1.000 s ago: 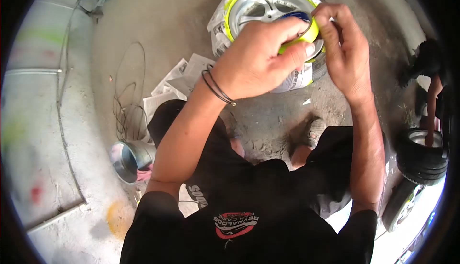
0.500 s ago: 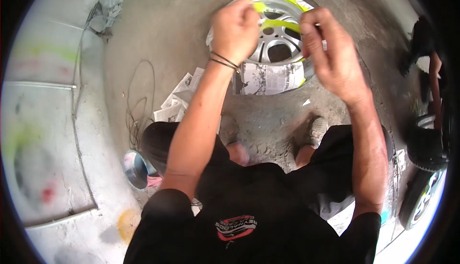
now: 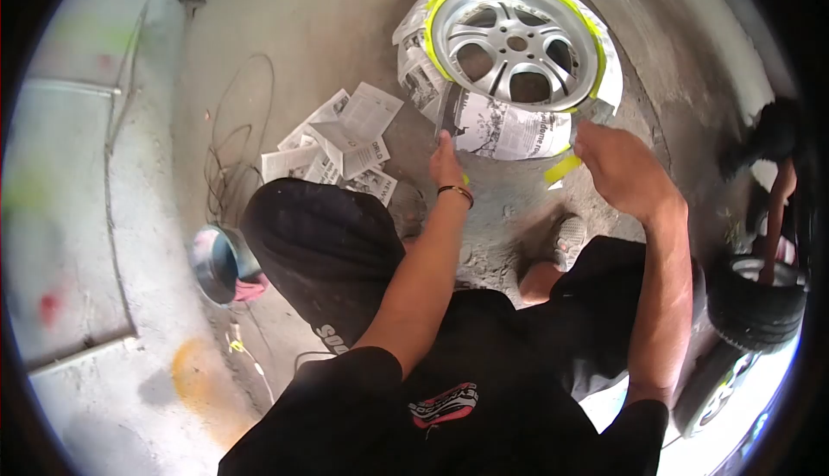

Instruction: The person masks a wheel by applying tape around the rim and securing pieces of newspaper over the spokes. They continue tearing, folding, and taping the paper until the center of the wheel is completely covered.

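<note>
A silver wheel rim [image 3: 546, 66] lies on the floor, its tire covered with newspaper and edged with yellow tape [image 3: 438, 53]. At its near side, a printed newspaper piece [image 3: 509, 129] hangs over the tire. My left hand [image 3: 446, 163] pinches the lower left edge of this piece, thumb on top; a bit of yellow shows beside the wrist. My right hand [image 3: 629, 169] is by the piece's right end, fingers curled together, with a short yellow tape strip [image 3: 562, 169] beside the fingertips. What the right fingers grip is partly hidden.
Loose newspaper sheets [image 3: 350, 143] lie left of the wheel. A bucket [image 3: 220, 264] with a pink cloth and a looped cable are farther left. Tires [image 3: 756, 307] stand at the right, near another person's arm [image 3: 781, 187]. A paint-marked panel lines the left side.
Both hands have come down from above the rim to the newspaper piece at its near side. The tape strip stretched between them is no longer there. The view has shifted, showing the whole rim.
</note>
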`<state>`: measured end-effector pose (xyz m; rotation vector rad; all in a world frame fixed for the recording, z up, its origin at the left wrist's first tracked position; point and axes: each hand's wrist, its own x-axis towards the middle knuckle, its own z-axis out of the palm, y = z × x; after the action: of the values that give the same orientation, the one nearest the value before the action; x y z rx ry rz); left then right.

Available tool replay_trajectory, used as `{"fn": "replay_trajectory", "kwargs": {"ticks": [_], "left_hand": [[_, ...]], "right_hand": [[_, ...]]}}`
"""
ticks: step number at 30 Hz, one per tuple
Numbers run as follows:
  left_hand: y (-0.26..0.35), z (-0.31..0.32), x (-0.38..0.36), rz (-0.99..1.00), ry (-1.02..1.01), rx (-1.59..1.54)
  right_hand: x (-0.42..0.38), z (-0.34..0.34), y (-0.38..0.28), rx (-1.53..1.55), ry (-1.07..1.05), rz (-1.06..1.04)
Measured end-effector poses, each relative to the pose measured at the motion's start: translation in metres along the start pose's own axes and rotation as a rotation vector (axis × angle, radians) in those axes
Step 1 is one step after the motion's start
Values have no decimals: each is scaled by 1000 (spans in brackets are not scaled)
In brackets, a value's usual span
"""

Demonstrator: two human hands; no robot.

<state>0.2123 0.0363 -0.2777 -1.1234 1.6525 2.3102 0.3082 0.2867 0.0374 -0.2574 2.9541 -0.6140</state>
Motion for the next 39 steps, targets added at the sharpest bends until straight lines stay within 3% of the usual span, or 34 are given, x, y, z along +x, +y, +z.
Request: {"fn": "replay_trajectory", "kwargs": {"ticks": [6,7,9,12,15,21,24,26,33,35,39], "left_hand": [[2,27,-14,-46,37,-208],[-3,28,-12,-52,41,-294],[-18,35,-4,-77,71,-403],[-29,46,1,-65,186,-433],[-13,51,-3,-97,172,-362],[-35,66,9,-292,270,-418],[-49,70,11,-160,383,-527],[-36,67,7,23,305,-234],[-51,68,12,-41,164,-392],[-28,51,15,-375,40,-734],[1,40,12,-459,47,-741]], "right_hand": [[22,1,-3,130,-156,123],[29,6,-4,101,-185,107],[44,15,-10,142,-52,91],[74,29,-25,93,-70,57],[110,48,-49,73,-60,6],[188,114,-71,61,-108,-136],[218,150,-74,55,-144,-129],[233,164,-74,24,-146,-143],[253,193,-55,-116,-158,-165],[255,196,-53,-138,-160,-158],[253,198,-58,-166,-194,-101]]}}
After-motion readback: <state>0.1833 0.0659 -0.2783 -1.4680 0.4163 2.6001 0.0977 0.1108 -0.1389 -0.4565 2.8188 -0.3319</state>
